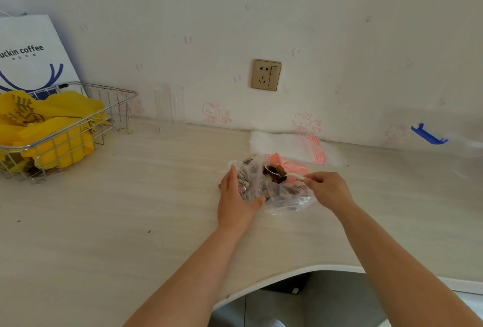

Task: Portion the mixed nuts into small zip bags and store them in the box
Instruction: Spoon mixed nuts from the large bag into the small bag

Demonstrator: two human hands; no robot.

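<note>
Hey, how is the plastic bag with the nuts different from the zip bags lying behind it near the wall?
The bag of mixed nuts is crumpled, bulging and open, with dark nuts inside; the zip bags lie flat and look empty. The left hand holds the nut bag while the right hand lifts a loaded spoon over it; nothing touches the zip bags. Those have red strips. Both are see-through plastic.

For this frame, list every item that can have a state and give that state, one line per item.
Left hand: holds the clear bag of nuts at its left side.
Right hand: pinches the spoon handle.
Spoon: loaded with nuts, over the bag.
Clear bag of nuts: open, lying on the table.
Zip bags: flat near the wall.
Wire basket: holds yellow bags.
</note>
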